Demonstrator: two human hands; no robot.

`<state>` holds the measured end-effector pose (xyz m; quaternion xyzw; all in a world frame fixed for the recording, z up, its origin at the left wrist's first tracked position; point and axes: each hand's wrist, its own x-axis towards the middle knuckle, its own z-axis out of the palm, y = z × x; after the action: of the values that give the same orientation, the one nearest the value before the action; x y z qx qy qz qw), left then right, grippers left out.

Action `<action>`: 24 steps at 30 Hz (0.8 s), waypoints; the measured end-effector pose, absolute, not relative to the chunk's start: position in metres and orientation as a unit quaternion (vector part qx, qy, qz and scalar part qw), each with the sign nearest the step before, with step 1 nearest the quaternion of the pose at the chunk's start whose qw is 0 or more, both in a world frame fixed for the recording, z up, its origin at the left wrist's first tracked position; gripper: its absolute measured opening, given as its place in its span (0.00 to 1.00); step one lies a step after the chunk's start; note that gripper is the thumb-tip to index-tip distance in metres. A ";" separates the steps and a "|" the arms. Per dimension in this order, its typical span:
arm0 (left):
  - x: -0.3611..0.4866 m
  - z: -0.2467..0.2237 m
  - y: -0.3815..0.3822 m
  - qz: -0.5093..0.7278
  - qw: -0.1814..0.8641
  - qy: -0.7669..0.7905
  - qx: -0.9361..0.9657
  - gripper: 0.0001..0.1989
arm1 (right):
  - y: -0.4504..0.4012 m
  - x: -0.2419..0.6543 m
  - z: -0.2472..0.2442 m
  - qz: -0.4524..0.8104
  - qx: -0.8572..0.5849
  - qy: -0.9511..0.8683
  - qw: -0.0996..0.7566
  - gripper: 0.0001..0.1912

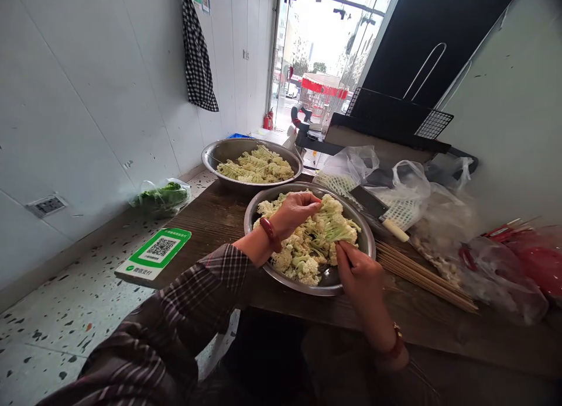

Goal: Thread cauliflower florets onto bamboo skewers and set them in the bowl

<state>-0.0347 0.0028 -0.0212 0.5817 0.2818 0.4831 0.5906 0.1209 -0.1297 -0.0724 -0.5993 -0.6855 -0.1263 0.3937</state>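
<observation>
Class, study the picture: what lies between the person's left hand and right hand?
In the head view, a cauliflower piece with pale green stems lies between the left hand and the right hand.

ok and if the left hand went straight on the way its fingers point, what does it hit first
The left hand would likely meet the cauliflower piece right in front of it; whether they already touch is hard to tell.

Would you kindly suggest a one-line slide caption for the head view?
Left hand and right hand hold cauliflower over a metal bowl, thin sticks beside it, a second bowl behind.
</observation>
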 end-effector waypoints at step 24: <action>-0.032 0.005 -0.013 0.430 0.708 0.197 0.525 0.21 | -0.117 0.117 -0.049 0.076 -0.613 -0.614 0.491 0.18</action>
<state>-0.0316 -0.0132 0.0054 0.5249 0.1973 0.4301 0.7075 0.1170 -0.1174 -0.0493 -0.6135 -0.6140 0.0761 0.4909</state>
